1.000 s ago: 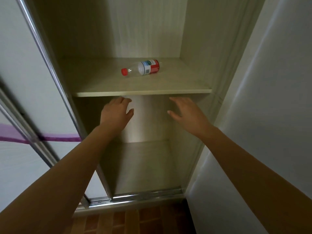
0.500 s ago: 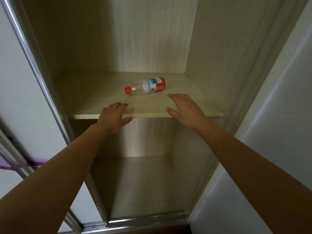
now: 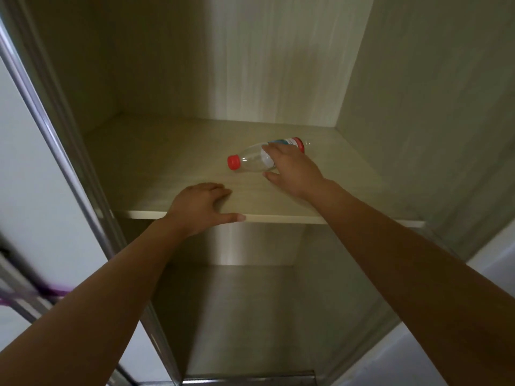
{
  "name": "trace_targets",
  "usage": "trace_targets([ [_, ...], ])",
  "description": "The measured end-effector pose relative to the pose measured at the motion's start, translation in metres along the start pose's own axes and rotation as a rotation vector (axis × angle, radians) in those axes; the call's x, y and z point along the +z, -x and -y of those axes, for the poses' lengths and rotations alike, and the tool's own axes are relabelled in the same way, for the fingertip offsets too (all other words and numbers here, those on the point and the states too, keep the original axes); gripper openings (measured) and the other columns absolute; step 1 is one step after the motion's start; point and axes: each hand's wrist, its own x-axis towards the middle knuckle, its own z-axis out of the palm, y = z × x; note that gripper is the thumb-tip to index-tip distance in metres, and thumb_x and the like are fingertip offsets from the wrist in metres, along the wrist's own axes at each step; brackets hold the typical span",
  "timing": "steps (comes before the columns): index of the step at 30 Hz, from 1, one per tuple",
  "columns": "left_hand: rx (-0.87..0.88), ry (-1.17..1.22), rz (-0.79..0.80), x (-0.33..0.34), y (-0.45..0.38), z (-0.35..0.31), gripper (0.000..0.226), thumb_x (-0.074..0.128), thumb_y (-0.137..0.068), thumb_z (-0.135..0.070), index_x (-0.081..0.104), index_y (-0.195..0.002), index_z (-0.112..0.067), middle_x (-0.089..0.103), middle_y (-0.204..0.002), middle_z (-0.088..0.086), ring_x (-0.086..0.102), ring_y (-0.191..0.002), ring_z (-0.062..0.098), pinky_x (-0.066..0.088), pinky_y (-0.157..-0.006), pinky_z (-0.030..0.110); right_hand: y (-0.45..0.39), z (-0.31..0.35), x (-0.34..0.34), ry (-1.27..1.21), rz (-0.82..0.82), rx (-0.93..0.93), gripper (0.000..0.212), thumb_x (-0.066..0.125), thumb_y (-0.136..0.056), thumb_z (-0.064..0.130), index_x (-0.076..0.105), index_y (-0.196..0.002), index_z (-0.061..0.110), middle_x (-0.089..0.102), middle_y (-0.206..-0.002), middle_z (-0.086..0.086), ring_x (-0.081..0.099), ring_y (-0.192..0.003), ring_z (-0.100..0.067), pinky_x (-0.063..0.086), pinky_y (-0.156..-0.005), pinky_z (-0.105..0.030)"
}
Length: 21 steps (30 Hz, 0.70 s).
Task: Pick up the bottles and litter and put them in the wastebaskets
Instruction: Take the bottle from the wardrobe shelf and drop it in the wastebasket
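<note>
- Lying on its side on the shelf (image 3: 172, 162) inside the open wardrobe is a clear plastic bottle (image 3: 255, 160), its red cap (image 3: 233, 162) pointing left.
- Right hand (image 3: 292, 171) reaches over the bottle's labelled middle, fingers curled around it and thumb on the near side, grasping it.
- Left hand (image 3: 199, 208) rests flat and released on the shelf's front edge, holding nothing.
</note>
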Motion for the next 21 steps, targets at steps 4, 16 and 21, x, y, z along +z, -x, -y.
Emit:
trace_targets([
  [4,0.008,0.005,-0.02,-0.001,-0.001,0.001,0.107,0.029,-0.046,-0.087,0.046,-0.135,-0.03,0.043,-0.145,-0.008,0.037,-0.134,0.013,0.031,-0.106,0.029,-0.027,0.002,0.01,0.093,0.033,-0.026,0.066,0.057,-0.087,0.023,0.024,-0.143,0.014,0.022,-0.154,-0.01,0.023,-0.139,-0.032,0.024,-0.113,-0.043],
  [16,0.052,-0.001,-0.07,0.008,-0.004,0.01,0.101,0.026,-0.051,-0.087,0.047,-0.132,-0.033,0.047,-0.141,-0.01,0.039,-0.13,0.011,0.032,-0.104,0.028,-0.047,0.007,0.037,0.247,-0.022,-0.132,0.066,0.058,-0.081,0.006,0.029,-0.14,0.013,0.033,-0.147,-0.012,0.026,-0.137,-0.029,0.028,-0.108,-0.043],
  [21,0.07,0.002,-0.096,0.009,-0.005,0.01,0.099,0.027,-0.052,-0.086,0.05,-0.131,-0.031,0.05,-0.138,-0.009,0.042,-0.127,0.011,0.033,-0.102,0.028,-0.047,0.01,0.04,0.253,-0.046,-0.143,0.054,0.051,-0.082,-0.003,0.038,-0.133,0.008,0.039,-0.142,-0.016,0.033,-0.133,-0.033,0.031,-0.108,-0.045],
])
